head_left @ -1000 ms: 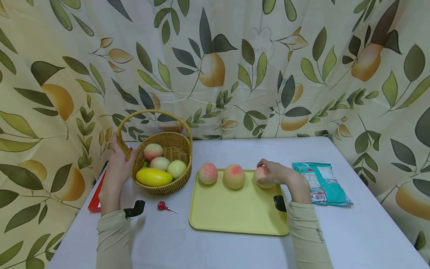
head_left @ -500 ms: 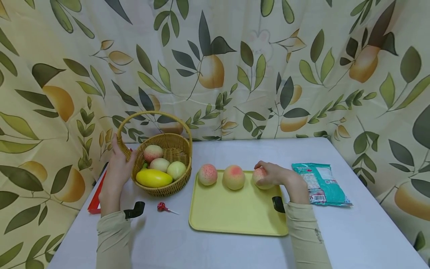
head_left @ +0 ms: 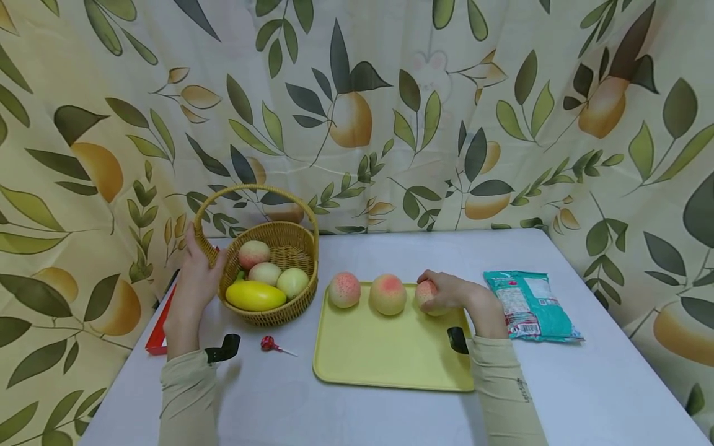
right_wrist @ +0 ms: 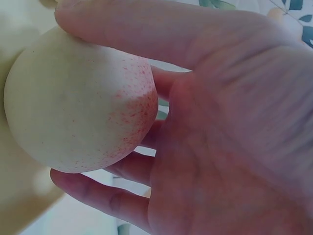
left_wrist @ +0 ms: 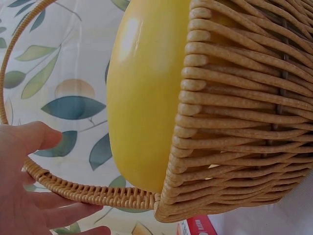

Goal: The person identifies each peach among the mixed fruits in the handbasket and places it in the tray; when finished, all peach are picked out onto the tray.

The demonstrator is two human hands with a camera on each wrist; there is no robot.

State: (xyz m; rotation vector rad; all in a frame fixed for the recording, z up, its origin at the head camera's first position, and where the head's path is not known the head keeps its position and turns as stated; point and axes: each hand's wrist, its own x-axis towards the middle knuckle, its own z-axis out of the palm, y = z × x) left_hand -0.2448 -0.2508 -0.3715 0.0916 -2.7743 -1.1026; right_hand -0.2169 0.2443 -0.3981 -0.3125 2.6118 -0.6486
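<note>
In the head view my left hand [head_left: 195,272] has its thumb and fingers on either side of the handle [left_wrist: 93,195] of a woven basket [head_left: 304,303]. Inside lie a long glossy yellow fruit [head_left: 255,294] with a green stem, a pinkish peach [head_left: 254,254] and two paler round fruits. My right hand [head_left: 460,294] grips a speckled pink-and-cream peach [right_wrist: 83,103] at the back right of a yellow tray [head_left: 390,353]. The right wrist view shows thumb and fingers spread around that peach. Two more peaches, one speckled pink [head_left: 344,290] and one orange-pink [head_left: 388,294], stand in a row with it.
A red-headed lollipop [head_left: 270,343] lies between the basket and the tray. On the right is a teal snack bag [head_left: 532,306]. Behind the left forearm a red box [head_left: 158,328] shows partly. A leaf-patterned curtain [head_left: 357,186] hangs along the table's back edge.
My right hand has shifted the gripped peach a little to the left, nearer the middle peach. The left hand and the basket have stayed in place.
</note>
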